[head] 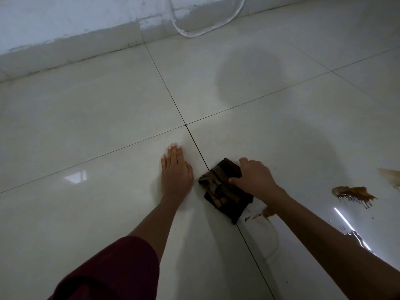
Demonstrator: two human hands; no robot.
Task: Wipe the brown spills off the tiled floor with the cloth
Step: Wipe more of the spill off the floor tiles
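A dark brown folded cloth (223, 191) lies on the pale glossy tiled floor (108, 126), across a grout line. My right hand (253, 178) presses on its right side, fingers curled over its edge. My left hand (176, 169) rests flat on the tile just left of the cloth, fingers together, holding nothing. A brown spill (355, 194) with drips sits to the right of the cloth. Part of another brown spill (389, 175) shows at the right edge. A small brown smear (267, 213) lies under my right forearm, beside the cloth.
A wall base with rough grey-white plaster (65, 40) runs along the far side. A clear hose loop (194, 31) lies against it. Wet streaks (357, 239) glisten on the tile at the right. A maroon sleeve (108, 271) covers my left upper arm.
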